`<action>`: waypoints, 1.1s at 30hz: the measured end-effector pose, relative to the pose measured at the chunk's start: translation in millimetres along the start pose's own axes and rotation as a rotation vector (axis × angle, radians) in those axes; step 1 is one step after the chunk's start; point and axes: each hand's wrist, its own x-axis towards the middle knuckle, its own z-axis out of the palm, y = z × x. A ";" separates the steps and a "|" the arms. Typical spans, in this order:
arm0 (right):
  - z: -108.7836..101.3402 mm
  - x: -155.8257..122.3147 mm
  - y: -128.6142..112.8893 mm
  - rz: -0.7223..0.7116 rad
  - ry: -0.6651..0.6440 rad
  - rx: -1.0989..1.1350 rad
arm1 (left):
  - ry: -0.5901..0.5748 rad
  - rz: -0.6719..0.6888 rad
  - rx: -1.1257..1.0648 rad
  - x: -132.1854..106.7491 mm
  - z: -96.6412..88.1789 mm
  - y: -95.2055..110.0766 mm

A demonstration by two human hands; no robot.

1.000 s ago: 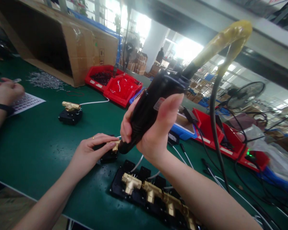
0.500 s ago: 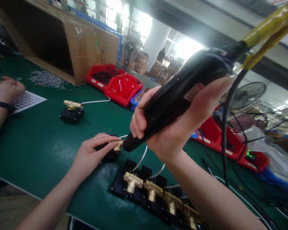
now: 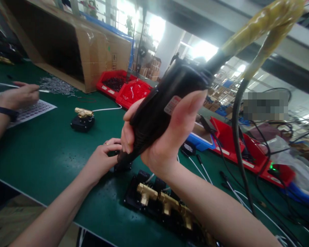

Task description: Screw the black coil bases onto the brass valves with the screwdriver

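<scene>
My right hand (image 3: 167,137) is wrapped around a black electric screwdriver (image 3: 154,103), its cord end tilted up to the right. The driver's tip points down at a small black valve unit (image 3: 125,166) on the bench. Beside that tip, my left hand (image 3: 100,159) has its fingers closed on the unit; its brass fitting is hidden behind fingers and driver. Just nearer to me stands a row of similar black units with brass tee fittings (image 3: 146,195). Another unit with a brass valve (image 3: 82,118) and a white cable sits apart, farther left.
Red bins (image 3: 134,94) of small parts stand at the back, near a large cardboard box (image 3: 100,55). A co-worker's hand (image 3: 20,97) is at the left, over a printed sheet (image 3: 45,108). Loose cables (image 3: 229,188) and more red bins (image 3: 221,139) lie right.
The screwdriver and my right hand have shifted left and lean over the unit, covering its brass fitting. The co-worker's hand has moved slightly, with a white cable near it.
</scene>
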 end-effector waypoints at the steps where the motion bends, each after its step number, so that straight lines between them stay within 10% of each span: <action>1: -0.4 0.7 1.3 -0.002 -0.003 -0.002 | -0.034 -0.021 -0.034 0.5 0.9 -2.8; 33: -3.4 -6.2 10.9 -0.044 -0.112 0.102 | -0.079 -0.033 -0.191 -4.0 1.2 1.2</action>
